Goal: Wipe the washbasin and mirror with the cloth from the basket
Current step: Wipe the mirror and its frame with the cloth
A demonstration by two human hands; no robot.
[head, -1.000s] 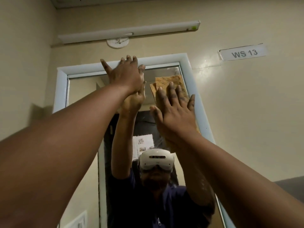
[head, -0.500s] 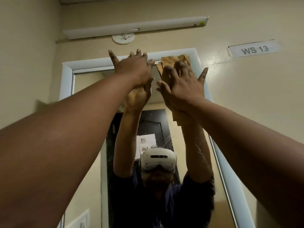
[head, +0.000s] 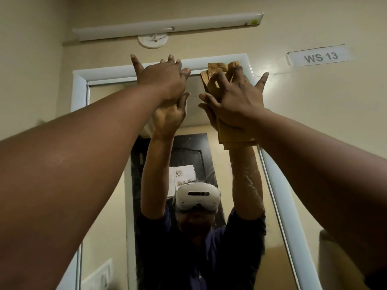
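Note:
A tall mirror (head: pixel 109 143) in a white frame hangs on the beige wall ahead of me. My right hand (head: pixel 236 101) presses a folded tan cloth (head: pixel 216 69) flat against the glass at the mirror's top right corner, fingers spread over it. The cloth's lower edge shows below my wrist. My left hand (head: pixel 161 80) lies flat on the upper part of the mirror near the top frame, fingers apart, holding nothing. The washbasin is out of view.
A white tube light (head: pixel 167 26) and a round ceiling fitting (head: pixel 152 41) sit above the mirror. A label reading WS 13 (head: pixel 319 57) is stuck on the wall to the right. A switch plate (head: pixel 98 275) shows at lower left.
My right hand has slid the cloth up the glass from mid-height to the top right corner. My left hand has stayed near the top frame.

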